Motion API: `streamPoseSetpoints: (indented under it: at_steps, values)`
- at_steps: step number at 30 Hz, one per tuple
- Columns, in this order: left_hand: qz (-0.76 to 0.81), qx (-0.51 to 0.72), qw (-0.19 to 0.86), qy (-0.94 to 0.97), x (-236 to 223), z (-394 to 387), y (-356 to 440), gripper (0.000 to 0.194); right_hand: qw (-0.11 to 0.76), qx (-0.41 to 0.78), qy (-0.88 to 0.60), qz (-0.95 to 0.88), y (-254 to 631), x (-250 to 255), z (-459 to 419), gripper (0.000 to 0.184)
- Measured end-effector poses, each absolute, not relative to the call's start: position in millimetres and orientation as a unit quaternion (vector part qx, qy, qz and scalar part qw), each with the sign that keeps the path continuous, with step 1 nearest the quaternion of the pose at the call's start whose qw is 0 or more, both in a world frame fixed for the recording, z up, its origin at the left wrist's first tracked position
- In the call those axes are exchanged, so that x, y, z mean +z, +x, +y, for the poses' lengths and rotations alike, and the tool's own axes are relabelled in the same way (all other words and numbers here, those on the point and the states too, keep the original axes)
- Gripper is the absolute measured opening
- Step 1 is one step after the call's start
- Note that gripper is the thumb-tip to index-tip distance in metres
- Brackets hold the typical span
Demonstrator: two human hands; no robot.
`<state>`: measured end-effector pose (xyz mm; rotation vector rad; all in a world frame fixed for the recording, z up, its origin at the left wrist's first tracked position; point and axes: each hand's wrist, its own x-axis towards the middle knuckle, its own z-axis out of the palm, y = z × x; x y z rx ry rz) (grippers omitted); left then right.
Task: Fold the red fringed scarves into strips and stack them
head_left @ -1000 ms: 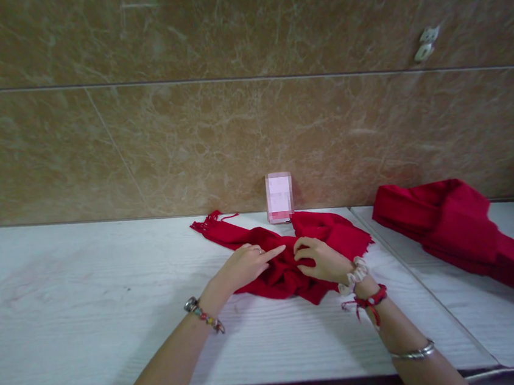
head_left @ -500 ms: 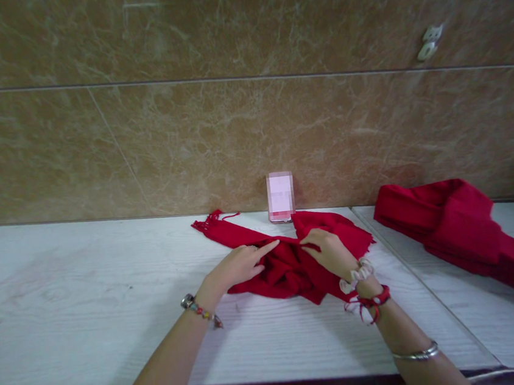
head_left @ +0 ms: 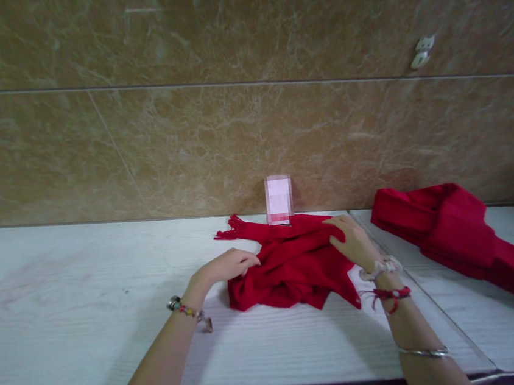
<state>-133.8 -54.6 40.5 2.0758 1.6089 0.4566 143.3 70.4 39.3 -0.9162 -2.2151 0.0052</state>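
A red scarf [head_left: 292, 262] with a fringed end lies bunched and creased on the white wood-grain table. At its left edge is my left hand [head_left: 228, 265], its fingers bent and close together on the cloth. My right hand [head_left: 353, 242] rests on the scarf's upper right part, thumb and fingers apart. The fringe [head_left: 232, 228] points left, beyond the left fingertips. The scarf's right end is partly hidden under the right hand.
A phone [head_left: 278, 199] with a blurred screen leans on the brown marbled wall [head_left: 188, 144] behind the scarf. Another red folded cloth [head_left: 458, 226] lies to the right, past a seam in the white table [head_left: 67, 310]. A white socket [head_left: 423, 51] is on the wall.
My hands have moved apart, the left one leftward and the right one rightward. The scarf's upper layer is spread wider, its fringed end has shifted right, and its right-hand flap has changed shape.
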Motion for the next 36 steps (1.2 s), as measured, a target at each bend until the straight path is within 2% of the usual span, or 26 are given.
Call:
streamPoseSetpoints:
  at_steps: [4, 9, 11, 15, 17, 19, 21, 22, 24, 25, 27, 30, 32, 36]
  values:
    - [0.649, 0.295, 0.155, 0.684, 26.2, -44.4, -120.0, 0.025, 0.338, -0.02, -0.359, -0.87, 115.1, 33.9, 55.6, 0.031]
    - [0.668, 0.318, 0.203, 0.642, 17.5, -38.4, -113.7, 0.023, 0.304, -0.012, -0.4, -0.864, 105.7, 25.9, 52.4, 0.025]
    - [0.677, 0.32, 0.188, 0.635, 22.5, -38.4, -118.2, 0.02, 0.331, 0.013, -0.396, -0.856, 108.6, 28.1, 54.1, 0.021]
    - [0.75, 0.294, 0.017, 0.592, 45.7, -47.6, -136.2, 0.022, 0.438, 0.073, -0.425, -0.789, 121.7, 42.3, 56.5, 0.012]
    - [0.771, 0.259, -0.014, 0.582, 59.3, -58.1, -145.7, 0.022, 0.471, 0.106, -0.434, -0.761, 131.3, 51.0, 56.8, 0.013]
    - [0.738, 0.196, 0.105, 0.637, 69.1, -69.1, -153.0, 0.018, 0.446, 0.156, -0.4, -0.785, 141.6, 58.3, 56.6, 0.016]
    - [0.642, 0.115, 0.299, 0.697, 72.0, -76.0, -156.3, 0.013, 0.335, 0.226, -0.321, -0.857, 150.1, 63.2, 56.1, 0.017]
    - [0.602, 0.092, 0.363, 0.705, 70.6, -76.7, -156.2, 0.016, 0.262, 0.258, -0.279, -0.887, 152.8, 64.6, 55.6, 0.017]
    - [0.61, 0.112, 0.366, 0.694, 62.4, -71.9, -152.3, 0.029, 0.176, 0.279, -0.235, -0.914, 153.0, 65.2, 53.8, 0.018]
    - [0.645, 0.148, 0.317, 0.679, 56.4, -67.1, -148.7, 0.033, 0.183, 0.263, -0.239, -0.917, 150.4, 64.5, 52.4, 0.019]
    - [0.691, 0.23, 0.211, 0.652, 42.6, -55.7, -139.2, 0.029, 0.263, 0.193, -0.271, -0.906, 139.9, 60.9, 48.5, 0.02]
    - [0.671, 0.31, 0.166, 0.653, 25.2, -42.5, -122.8, 0.015, 0.346, 0.058, -0.297, -0.888, 117.5, 50.1, 41.4, 0.025]
    - [0.656, 0.317, 0.158, 0.667, 19.5, -39.2, -113.5, 0.013, 0.336, -0.01, -0.3, -0.893, 103.8, 40.8, 37.3, 0.027]
    - [0.668, 0.293, 0.115, 0.675, 20.1, -40.7, -104.9, 0.009, 0.298, -0.058, -0.289, -0.908, 89.7, 27.3, 33.8, 0.013]
